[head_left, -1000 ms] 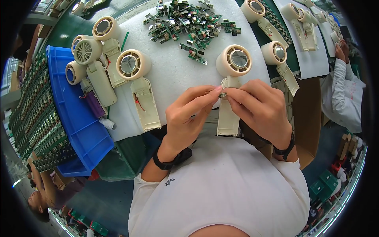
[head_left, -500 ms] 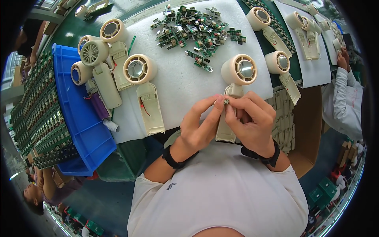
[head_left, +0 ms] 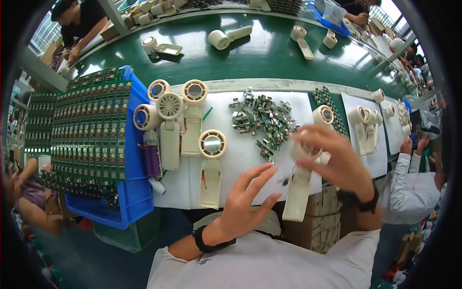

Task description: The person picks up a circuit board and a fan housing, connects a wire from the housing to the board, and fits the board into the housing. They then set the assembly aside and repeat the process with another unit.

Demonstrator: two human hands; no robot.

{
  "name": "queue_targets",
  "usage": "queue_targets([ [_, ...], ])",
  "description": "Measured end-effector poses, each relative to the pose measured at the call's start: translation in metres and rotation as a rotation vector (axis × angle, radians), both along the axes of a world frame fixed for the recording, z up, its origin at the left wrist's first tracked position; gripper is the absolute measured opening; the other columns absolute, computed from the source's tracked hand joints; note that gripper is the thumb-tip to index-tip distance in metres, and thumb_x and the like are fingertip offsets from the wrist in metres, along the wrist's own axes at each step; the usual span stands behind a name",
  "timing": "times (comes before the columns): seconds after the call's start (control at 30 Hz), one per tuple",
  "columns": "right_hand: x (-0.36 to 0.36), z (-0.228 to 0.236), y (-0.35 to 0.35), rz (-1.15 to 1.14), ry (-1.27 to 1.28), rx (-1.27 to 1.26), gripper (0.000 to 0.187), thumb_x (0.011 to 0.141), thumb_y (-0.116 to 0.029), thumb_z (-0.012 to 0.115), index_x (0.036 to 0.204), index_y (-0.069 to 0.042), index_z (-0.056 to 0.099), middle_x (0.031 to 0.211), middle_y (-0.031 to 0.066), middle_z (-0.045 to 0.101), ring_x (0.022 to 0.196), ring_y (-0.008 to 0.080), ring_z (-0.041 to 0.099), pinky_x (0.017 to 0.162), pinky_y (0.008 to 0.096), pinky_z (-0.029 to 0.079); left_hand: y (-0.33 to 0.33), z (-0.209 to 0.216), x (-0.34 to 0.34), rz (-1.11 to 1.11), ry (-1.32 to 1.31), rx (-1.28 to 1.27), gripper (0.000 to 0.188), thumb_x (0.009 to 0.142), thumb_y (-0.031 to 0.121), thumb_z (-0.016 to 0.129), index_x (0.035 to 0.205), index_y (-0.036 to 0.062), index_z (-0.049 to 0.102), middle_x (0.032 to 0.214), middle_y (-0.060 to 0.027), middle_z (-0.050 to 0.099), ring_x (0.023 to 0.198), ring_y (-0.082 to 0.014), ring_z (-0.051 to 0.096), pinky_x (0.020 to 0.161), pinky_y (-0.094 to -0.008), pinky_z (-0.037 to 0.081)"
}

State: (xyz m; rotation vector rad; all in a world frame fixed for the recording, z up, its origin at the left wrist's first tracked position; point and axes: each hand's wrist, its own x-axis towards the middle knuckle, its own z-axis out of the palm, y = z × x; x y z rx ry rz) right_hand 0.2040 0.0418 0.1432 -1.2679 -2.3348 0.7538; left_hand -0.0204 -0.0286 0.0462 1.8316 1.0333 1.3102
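Cream plastic handheld fan with round head and open-shelled handle (head_left: 297, 198): one, at the near edge of the white foam sheet (head_left: 239, 144), handle toward the person. Right hand (head_left: 338, 159): fingers and thumb curved about the fan head, blurred; firmness of grip cannot be told. Left hand (head_left: 242, 203): fingers spread, nothing visible held. Step, as judged: repositioning the fan; next move calls for a steady hold. Versus the earlier frame: hands, then meeting at a small metallic piece, now stand apart.

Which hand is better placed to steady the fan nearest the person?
Probably the right hand: it curves around the fan head, though contact is unclear; the left hand is open, left of the handle.
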Motion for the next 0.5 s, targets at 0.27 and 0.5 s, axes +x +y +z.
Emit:
queue_targets([
  [0.27,-0.076,-0.062,0.301,-0.323,-0.179,0.355,0.052,0.091,-0.045,0.069,0.125,-0.006,0.067,0.115,0.0233,0.067,0.106,0.0371,0.066,0.094,0.0445,0.051,0.036,-0.024,0.028,0.219,0.300,0.011,0.036,0.089,0.006,0.072,0.125,0.0051,0.065,0.126,-0.0161,0.061,0.115,-0.0356,0.059,0.099,-0.0438,0.048],
  [0.5,-0.141,-0.119,0.385,-0.230,-0.357,0.663,0.053,0.088,-0.031,0.066,0.132,-0.002,0.059,0.125,0.0257,0.065,0.117,0.0414,0.063,0.102,0.0468,0.050,0.036,-0.043,0.025,0.261,0.334,0.108,0.031,0.089,0.005,0.069,0.119,0.0040,0.066,0.126,-0.0161,0.061,0.115,-0.0357,0.058,0.100,-0.0436,0.048],
])
